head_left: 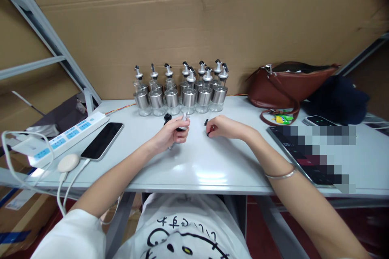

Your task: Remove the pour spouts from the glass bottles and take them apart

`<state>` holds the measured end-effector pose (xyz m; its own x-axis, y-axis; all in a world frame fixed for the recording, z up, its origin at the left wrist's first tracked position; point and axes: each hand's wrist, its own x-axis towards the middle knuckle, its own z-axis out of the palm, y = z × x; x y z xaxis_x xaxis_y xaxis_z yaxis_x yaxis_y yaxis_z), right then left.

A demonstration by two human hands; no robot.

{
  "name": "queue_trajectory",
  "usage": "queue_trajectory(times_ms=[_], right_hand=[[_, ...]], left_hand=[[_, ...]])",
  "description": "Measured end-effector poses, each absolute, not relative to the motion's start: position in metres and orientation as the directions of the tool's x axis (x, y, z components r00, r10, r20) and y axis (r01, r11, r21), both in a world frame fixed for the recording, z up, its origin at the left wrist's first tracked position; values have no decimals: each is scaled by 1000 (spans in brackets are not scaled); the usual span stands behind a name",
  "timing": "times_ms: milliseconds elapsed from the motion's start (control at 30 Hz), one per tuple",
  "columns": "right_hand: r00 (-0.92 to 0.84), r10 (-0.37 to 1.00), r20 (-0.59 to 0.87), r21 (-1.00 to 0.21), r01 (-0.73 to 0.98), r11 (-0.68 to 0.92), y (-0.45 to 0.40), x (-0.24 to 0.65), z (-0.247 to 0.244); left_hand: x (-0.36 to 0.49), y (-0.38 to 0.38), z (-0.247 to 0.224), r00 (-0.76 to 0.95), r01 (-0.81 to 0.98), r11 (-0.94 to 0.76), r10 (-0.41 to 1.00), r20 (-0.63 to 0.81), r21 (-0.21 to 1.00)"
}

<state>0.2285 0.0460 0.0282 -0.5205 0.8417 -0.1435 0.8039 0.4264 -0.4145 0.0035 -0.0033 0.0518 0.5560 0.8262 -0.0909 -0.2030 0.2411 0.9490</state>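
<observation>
My left hand (175,130) is closed around a silver pourer spout (185,116) with a black lower part. Another black-topped part (167,117) stands on the table just behind that hand, and something partly hidden shows below its wrist side. To the right, my right hand (221,126) pinches a small black piece (206,122), perhaps a spout flap, low over the table. Beyond both hands stand two rows of glass oil bottles (188,99) with steel sleeves. Most carry silver and black pourers; three at the front left (157,99) have bare necks.
A white power strip (73,135), a phone (103,141) and a round charger (68,163) with cables lie at the left. A brown bag (291,85), a dark cap (340,99), a small device (320,121) and a tablet (298,158) occupy the right. Cardboard (194,28) backs the table.
</observation>
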Motion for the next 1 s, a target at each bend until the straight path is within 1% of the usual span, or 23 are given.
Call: queue_trajectory(times_ms=[367,533,767,1000], right_hand=[[-490,867,-91,-356,829,431,52,236,22],[-488,865,-116,-347,836,426,50,237,24],[-457,882,-115,-325,856,402,52,238,27],[-461,875,-148,-347,853,390,52,240,28]], left_hand=[[3,-3,51,560,-203,239,824,-88,949],[3,-3,52,553,-205,240,828,-90,949],[3,-4,53,555,-201,243,827,-94,949],[2,-3,52,563,-193,241,821,-94,951]])
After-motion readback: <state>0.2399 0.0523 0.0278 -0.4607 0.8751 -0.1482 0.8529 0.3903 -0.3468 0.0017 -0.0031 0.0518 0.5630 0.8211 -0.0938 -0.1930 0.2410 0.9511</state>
